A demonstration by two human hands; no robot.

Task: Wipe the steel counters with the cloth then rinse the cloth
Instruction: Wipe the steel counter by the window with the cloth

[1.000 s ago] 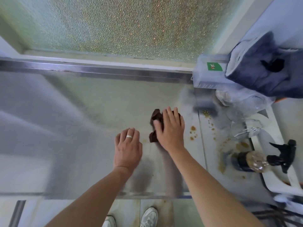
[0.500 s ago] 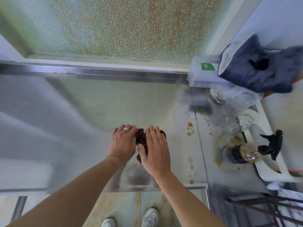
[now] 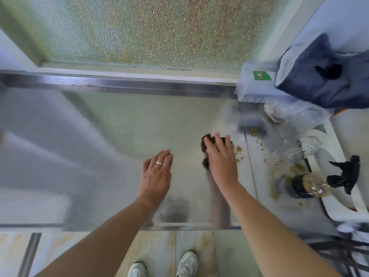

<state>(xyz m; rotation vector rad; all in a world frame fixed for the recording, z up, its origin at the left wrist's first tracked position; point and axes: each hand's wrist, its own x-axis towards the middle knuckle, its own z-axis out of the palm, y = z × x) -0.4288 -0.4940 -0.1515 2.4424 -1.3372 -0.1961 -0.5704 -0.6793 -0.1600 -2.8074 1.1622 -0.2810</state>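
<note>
On the counter (image 3: 119,136), right hand (image 3: 221,162) flattens cloth (image 3: 206,139).

Dark brown crumpled cloth (image 3: 207,143). Grey brushed-steel counter (image 3: 119,136), tan-brown spatter spots (image 3: 238,149). Pebbled frosted glass pane (image 3: 149,31), green-orange speckle. Navy fabric bag (image 3: 323,76). Black plastic spray trigger (image 3: 345,174). Silver band ring (image 3: 159,163).

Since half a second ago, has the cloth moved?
Yes. The cloth under the right hand slid right, away from the left hand, toward the brown spots by the counter seam.
</note>
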